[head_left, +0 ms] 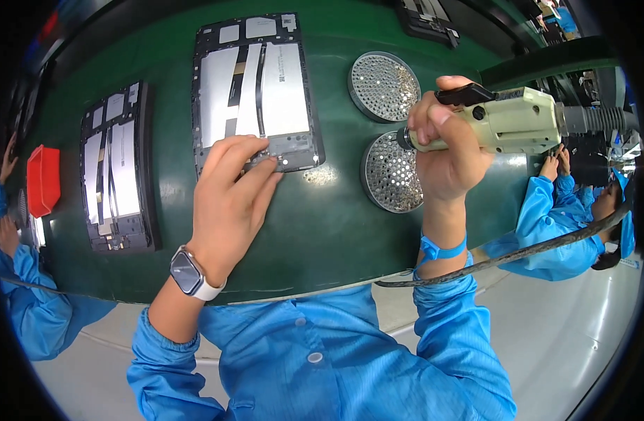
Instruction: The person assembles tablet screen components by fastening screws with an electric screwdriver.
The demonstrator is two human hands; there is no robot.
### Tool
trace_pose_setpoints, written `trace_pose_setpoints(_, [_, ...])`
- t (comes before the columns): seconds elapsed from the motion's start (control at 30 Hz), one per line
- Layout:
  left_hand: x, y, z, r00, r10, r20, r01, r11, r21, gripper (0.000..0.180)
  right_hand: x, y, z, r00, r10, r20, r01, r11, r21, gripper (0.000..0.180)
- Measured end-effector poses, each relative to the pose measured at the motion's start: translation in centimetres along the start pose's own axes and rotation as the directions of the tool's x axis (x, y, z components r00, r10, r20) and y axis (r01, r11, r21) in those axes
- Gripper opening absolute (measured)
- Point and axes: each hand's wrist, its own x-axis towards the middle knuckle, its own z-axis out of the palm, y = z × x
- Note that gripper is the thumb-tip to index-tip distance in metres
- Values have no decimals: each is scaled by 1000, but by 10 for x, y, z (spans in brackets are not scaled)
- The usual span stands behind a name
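Note:
My left hand [232, 189] rests on the near end of an opened tablet [283, 91], fingers stretched over its dark lower board. Silver battery packs and black ribbon cables show inside the tablet. In my right hand [451, 151] is a pale green electric screwdriver [511, 121] with a black lever, its corrugated cable sleeve pointing right. The screwdriver's front end is over the edge of a round screw tray [394, 175] with a perforated plate. Beyond it sits a second round screw tray [385, 84] with small screws gathered on its right. The bit's tip is hidden from view.
Another opened tablet [118, 168] lies on a dark stack at the left, beside a red bin [44, 181]. A dark device [430, 19] lies at the far edge of the green table [322, 259]. A black cord [532, 249] crosses my right forearm. Co-workers sit at both sides.

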Motion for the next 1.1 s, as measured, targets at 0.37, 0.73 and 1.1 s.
trace_pose_setpoints(0.37, [-1, 29, 9, 1000, -23, 4, 20, 948, 318, 25, -3, 2, -6, 999, -14, -51, 10, 998, -69, 33])
trace_pose_setpoints(0.73, [1, 18, 11, 996, -39, -75, 53, 980, 193, 25, -5, 0, -5, 998, 16, -58, -25, 988, -152, 32])
trace_pose_setpoints(1.1, [82, -54, -10, 999, -50, -8, 49, 913, 406, 16, 15, -11, -11, 999, 17, -40, -20, 996, -82, 26])
